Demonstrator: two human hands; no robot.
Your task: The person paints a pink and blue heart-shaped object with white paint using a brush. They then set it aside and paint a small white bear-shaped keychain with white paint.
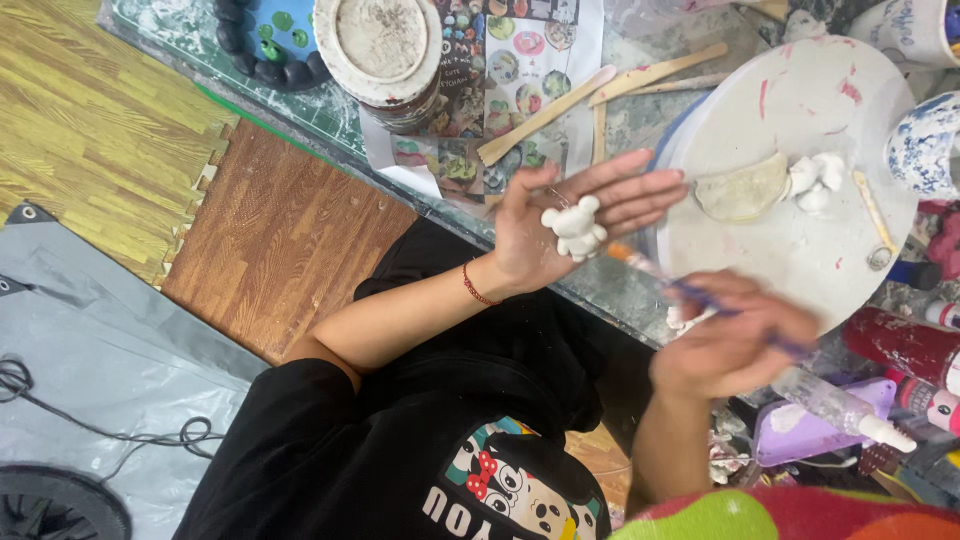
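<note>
My left hand (560,215) lies palm up over the table edge, with a red string bracelet on the wrist. A small white clay bear figure (575,228) rests on the palm, its fingers stretched out flat. My right hand (735,345), blurred by motion, grips a thin paintbrush (690,290) with a blue handle. The orange tip of the brush points at the bear and sits just right of it. Both hands hover at the near edge of a round white board (800,250).
The board carries a flattened beige clay piece (742,188) and white clay lumps (815,180). Wooden sticks (560,105), an upturned bowl (380,45) and a blue-patterned cup (925,145) lie nearby. Paint tubes (900,345) and a squeeze bottle (840,405) sit at right.
</note>
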